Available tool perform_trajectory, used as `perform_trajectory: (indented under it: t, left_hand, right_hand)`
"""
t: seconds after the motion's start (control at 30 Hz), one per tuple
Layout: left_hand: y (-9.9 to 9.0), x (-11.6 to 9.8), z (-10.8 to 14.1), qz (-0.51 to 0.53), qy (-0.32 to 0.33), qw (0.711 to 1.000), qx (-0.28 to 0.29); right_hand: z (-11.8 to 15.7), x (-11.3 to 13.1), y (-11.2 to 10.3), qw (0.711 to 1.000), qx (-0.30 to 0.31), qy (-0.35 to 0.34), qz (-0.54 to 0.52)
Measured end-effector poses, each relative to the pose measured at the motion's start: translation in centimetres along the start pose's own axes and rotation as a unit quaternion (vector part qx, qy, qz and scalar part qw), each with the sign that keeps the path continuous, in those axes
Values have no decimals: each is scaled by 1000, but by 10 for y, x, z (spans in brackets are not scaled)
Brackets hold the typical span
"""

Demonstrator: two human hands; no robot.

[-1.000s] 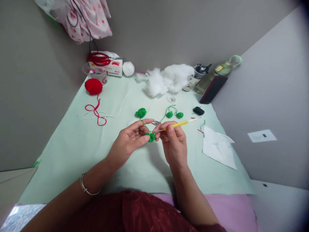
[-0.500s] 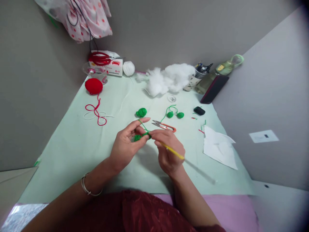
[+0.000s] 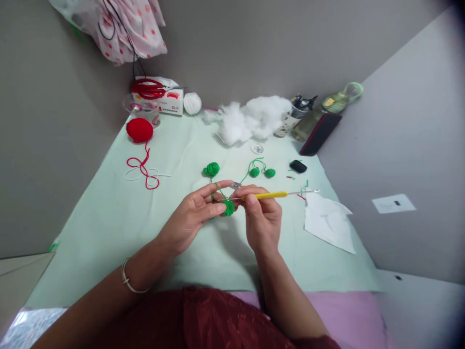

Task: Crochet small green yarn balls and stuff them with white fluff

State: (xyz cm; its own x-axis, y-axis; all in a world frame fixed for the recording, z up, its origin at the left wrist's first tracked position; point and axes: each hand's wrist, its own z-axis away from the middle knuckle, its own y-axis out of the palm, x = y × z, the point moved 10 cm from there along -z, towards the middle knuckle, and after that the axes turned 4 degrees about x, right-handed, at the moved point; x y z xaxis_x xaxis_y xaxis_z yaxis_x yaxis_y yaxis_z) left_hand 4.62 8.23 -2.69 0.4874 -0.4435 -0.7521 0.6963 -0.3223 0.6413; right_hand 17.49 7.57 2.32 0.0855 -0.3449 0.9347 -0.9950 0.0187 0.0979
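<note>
Between thumb and fingers, my left hand [image 3: 194, 213] pinches a small round green crochet piece [image 3: 228, 208]. Green yarn runs over its raised index finger. My right hand [image 3: 264, 218] grips a crochet hook [image 3: 271, 195] by its yellow handle; one metal end reaches the green piece, the other points right. Just beyond my hands lies a small green yarn ball [image 3: 211, 169]. Two little green crocheted balls [image 3: 269, 173] with yarn tails rest farther right. Thread snips [image 3: 237, 184] are mostly hidden behind my right hand.
A red yarn ball [image 3: 140, 130] with loose strands sits at left. White stuffing [image 3: 250, 118] lies at the back, beside a pen cup [image 3: 286, 123]. A phone [image 3: 320, 134] leans against a bottle [image 3: 336, 103]. White paper [image 3: 329, 220] and a black case [image 3: 298, 166] are at right.
The yellow hook has swung from slanting down-right to nearly level. The green piece has turned its round face up and shifted right. My right hand now covers most of the snips.
</note>
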Motion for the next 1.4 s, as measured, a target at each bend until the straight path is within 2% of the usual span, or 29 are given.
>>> perform_trajectory:
  t: [0.17,0.37,0.43,0.53,0.63,0.7,0.77,0.8,0.83,0.87,0.9,1.0,1.07,1.13,1.2,1.3,1.4]
  left_hand:
    - [-4,-3,1,-26,24,999,-21]
    - [-11,-8,1,-60,42,996,-43]
    - [-12,-12,2,-76,55,994,-53]
    - [-12,-19,5,-116,86,987,-71]
    - [-13,-24,9,-154,107,977,-99]
    - [-14,-23,9,-148,111,977,-109]
    - [-13,-16,6,-94,91,987,-92]
    - [-11,-9,4,-53,66,994,-73]
    - [-8,-2,2,-10,35,998,-51]
    - [-5,4,0,30,5,999,-33]
    - [-3,8,0,60,-18,998,-21]
    - [-2,6,-1,91,-30,995,-13]
    - [-1,3,-1,71,-17,997,-8]
    - [-1,-1,-1,24,6,1000,-13]
    - [-6,-5,-1,-31,40,998,-42]
    - [-11,-8,1,-67,72,992,-79]
    - [-9,0,0,-11,42,997,-61]
  right_hand:
    - [2,-7,-1,1000,-8,23,-7]
    - [0,-1,1,999,10,13,-38]
    - [1,6,1,1000,7,-5,-2]
    - [5,21,3,992,4,-60,108]
    - [14,40,16,957,36,-171,233]
    - [23,47,30,911,57,-244,328]
    - [31,51,40,860,56,-299,410]
    - [34,52,42,844,45,-317,431]
    - [35,54,41,841,30,-325,431]
    - [34,55,37,854,18,-320,410]
    - [29,54,29,881,5,-295,370]
    - [10,34,1,972,-31,-150,181]
    - [2,17,-5,995,-30,-63,75]
    - [-2,10,-2,998,-11,-29,50]
    - [-2,12,3,995,1,-38,91]
    - [7,23,14,973,15,-120,195]
    - [22,37,27,921,28,-232,310]
